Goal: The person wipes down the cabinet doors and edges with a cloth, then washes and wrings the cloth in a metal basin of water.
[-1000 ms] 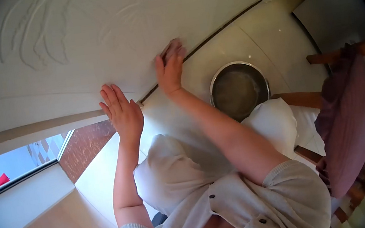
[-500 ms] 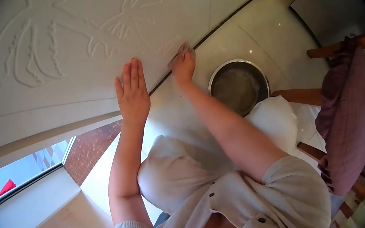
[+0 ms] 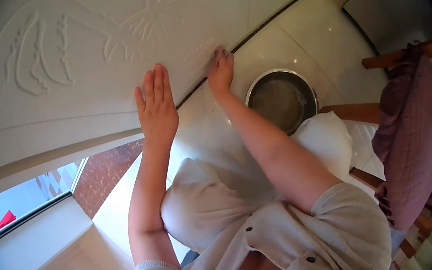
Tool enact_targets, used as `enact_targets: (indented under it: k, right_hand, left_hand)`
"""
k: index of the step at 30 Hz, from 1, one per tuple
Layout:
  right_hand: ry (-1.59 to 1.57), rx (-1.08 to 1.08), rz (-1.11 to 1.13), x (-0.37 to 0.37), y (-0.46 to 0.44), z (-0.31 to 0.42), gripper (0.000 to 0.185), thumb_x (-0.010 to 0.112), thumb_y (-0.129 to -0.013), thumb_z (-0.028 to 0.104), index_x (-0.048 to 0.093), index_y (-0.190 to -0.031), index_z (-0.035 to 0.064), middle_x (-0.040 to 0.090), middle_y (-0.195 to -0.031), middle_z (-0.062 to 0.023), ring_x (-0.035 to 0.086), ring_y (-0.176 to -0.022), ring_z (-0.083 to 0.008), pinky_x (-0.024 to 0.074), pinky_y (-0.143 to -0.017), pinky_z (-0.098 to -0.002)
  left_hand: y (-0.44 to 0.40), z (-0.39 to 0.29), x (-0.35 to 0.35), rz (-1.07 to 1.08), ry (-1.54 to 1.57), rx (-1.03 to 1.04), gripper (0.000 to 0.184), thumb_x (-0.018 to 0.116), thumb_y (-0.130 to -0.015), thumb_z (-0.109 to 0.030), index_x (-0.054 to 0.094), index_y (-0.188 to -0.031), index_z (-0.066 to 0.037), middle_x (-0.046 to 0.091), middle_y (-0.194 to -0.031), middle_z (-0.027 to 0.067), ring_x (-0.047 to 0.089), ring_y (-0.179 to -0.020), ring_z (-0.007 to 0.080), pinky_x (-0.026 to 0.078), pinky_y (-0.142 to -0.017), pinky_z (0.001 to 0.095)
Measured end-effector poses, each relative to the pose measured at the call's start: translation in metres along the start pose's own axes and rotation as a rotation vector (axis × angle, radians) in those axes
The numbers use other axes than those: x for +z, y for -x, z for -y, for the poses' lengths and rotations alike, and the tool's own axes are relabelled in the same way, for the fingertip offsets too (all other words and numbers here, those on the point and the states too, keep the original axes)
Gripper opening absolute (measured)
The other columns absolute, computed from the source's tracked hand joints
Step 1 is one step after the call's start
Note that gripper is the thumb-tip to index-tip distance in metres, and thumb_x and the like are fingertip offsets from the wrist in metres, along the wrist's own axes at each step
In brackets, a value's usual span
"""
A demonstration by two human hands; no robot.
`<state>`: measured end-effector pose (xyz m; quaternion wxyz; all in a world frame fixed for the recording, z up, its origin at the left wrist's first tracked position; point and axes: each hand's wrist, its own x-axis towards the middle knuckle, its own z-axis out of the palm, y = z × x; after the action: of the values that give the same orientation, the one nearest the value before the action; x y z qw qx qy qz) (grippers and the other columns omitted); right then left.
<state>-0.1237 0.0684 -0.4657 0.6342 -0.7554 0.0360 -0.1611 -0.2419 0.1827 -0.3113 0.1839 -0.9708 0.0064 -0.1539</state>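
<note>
**Low on the panel: cloth under my right hand, left palm flat**

Cloth [image 3: 221,53]: small, pinkish, at the lower edge of the white panel [image 3: 111,94], beside the dark strip [image 3: 267,23] that parts panel from floor; mostly covered by my fingers and a little blurred.

Progress, my judgement: work under way, cloth in use at the panel; how much is done I cannot tell, since no line or change of tone parts handled surface from unhandled; what is left is equally unreadable, and the panel runs out of view at the top.

Direction: the cloth is bunched, its long axis hidden, so I cannot say which way it points; the panel's lower edge runs on a slant, from near my left wrist up toward the far right; raised relief lines [image 3: 158,20] spread across its face above my fingers.

Hands: right hand [image 3: 221,71] curled over the cloth, gripping it as far as the blur lets me judge; left hand [image 3: 156,99] spread flat against the panel, holding nothing, fingertips pointing away from me, little finger set apart.

Farther out: round metal basin [image 3: 256,88] on the tiled floor [image 3: 302,40], near my right forearm, cloudy liquid inside; purple cushion [image 3: 413,140] on a wooden chair [image 3: 354,113] to my right.
</note>
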Motion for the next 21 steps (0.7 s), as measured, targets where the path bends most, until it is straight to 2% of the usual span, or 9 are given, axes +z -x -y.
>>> enact_targets:
  k: [5, 7, 8, 11, 13, 16, 17, 20, 21]
  right_hand:
    - [0.117, -0.023, -0.014, 0.002, -0.002, 0.01, 0.01, 0.042, -0.091, 0.0, 0.049, -0.097, -0.0025, 0.048, -0.109, -0.018, 0.054, -0.097, -0.0334, 0.0454, -0.086, -0.0364]
    - [0.021, 0.036, -0.221, 0.001, -0.025, 0.033, 0.007, 0.042, -0.089, -0.002, 0.047, -0.093, -0.0033, 0.047, -0.108, -0.0194, 0.052, -0.099, -0.0357, 0.0432, -0.088, -0.0384]
    - [0.019, 0.036, -0.222, -0.003, -0.035, 0.043, 0.007, 0.042, -0.089, -0.002, 0.047, -0.093, -0.0033, 0.047, -0.108, -0.0194, 0.052, -0.099, -0.0357, 0.0432, -0.088, -0.0384]
    - [0.087, 0.078, -0.19, -0.011, -0.053, 0.065, 0.015, 0.041, -0.088, -0.004, 0.049, -0.101, -0.0033, 0.049, -0.106, -0.0189, 0.05, -0.099, -0.0361, 0.0409, -0.088, -0.0393]
    - [0.127, -0.043, -0.181, -0.013, -0.057, 0.078, 0.026, 0.041, -0.087, -0.005, 0.05, -0.111, -0.0019, 0.051, -0.103, -0.0171, 0.048, -0.097, -0.0358, 0.0389, -0.088, -0.0405]
    - [0.112, -0.274, -0.28, -0.009, -0.061, 0.1, 0.033, 0.04, -0.087, -0.006, 0.048, -0.118, 0.0005, 0.052, -0.1, -0.0142, 0.048, -0.091, -0.0333, 0.0405, -0.084, -0.0401]
    - [0.111, -0.274, -0.28, -0.009, -0.061, 0.109, 0.033, 0.04, -0.087, -0.006, 0.048, -0.118, 0.0005, 0.052, -0.1, -0.0142, 0.048, -0.091, -0.0333, 0.0405, -0.084, -0.0401]
    - [0.031, -0.328, -0.242, -0.005, -0.05, 0.139, 0.033, 0.045, -0.089, -0.002, 0.047, -0.122, 0.0017, 0.052, -0.102, -0.0126, 0.05, -0.091, -0.031, 0.0429, -0.081, -0.0387]
    - [-0.184, -0.261, -0.142, 0.004, -0.045, 0.139, 0.036, 0.048, -0.09, 0.0, 0.046, -0.126, 0.0029, 0.052, -0.102, -0.0121, 0.051, -0.09, -0.0299, 0.0441, -0.079, -0.0384]
  left_hand:
    - [-0.001, -0.002, -0.003, 0.081, -0.042, -0.002, 0.064, 0.047, -0.085, -0.006, 0.03, -0.147, -0.006, 0.027, -0.154, 0.0038, 0.024, -0.142, 0.0235, 0.016, -0.113, 0.0481]
    - [0.001, -0.002, 0.001, 0.071, -0.038, -0.004, 0.064, 0.047, -0.084, -0.006, 0.03, -0.147, -0.005, 0.027, -0.154, 0.0041, 0.025, -0.142, 0.0239, 0.017, -0.112, 0.0487]
    - [0.001, -0.002, 0.002, 0.062, -0.029, -0.001, 0.064, 0.047, -0.084, -0.005, 0.03, -0.146, -0.005, 0.028, -0.154, 0.0043, 0.026, -0.141, 0.0244, 0.018, -0.112, 0.0492]
    - [-0.001, -0.003, 0.0, 0.047, -0.009, -0.002, 0.064, 0.047, -0.084, -0.005, 0.031, -0.146, -0.004, 0.029, -0.153, 0.0055, 0.027, -0.14, 0.0258, 0.02, -0.111, 0.0508]
    - [-0.001, -0.004, 0.005, 0.035, -0.008, 0.001, 0.064, 0.048, -0.084, -0.005, 0.031, -0.146, -0.004, 0.03, -0.153, 0.0063, 0.028, -0.14, 0.0267, 0.021, -0.11, 0.0516]
    - [-0.002, -0.007, 0.008, 0.035, 0.012, -0.007, 0.064, 0.048, -0.084, -0.007, 0.031, -0.146, -0.004, 0.031, -0.152, 0.0077, 0.03, -0.138, 0.0282, 0.022, -0.109, 0.0528]
    - [-0.002, -0.008, 0.008, 0.043, 0.024, -0.015, 0.064, 0.049, -0.084, -0.007, 0.032, -0.145, -0.004, 0.031, -0.151, 0.0083, 0.031, -0.138, 0.0287, 0.023, -0.109, 0.0532]
    - [-0.001, -0.01, 0.01, 0.014, -0.043, -0.012, 0.064, 0.049, -0.084, -0.008, 0.033, -0.145, -0.004, 0.032, -0.151, 0.0085, 0.03, -0.138, 0.0289, 0.023, -0.109, 0.053]
    - [-0.001, -0.01, 0.011, 0.016, -0.046, -0.012, 0.064, 0.049, -0.084, -0.008, 0.033, -0.145, -0.004, 0.032, -0.151, 0.0085, 0.03, -0.138, 0.0289, 0.023, -0.109, 0.053]
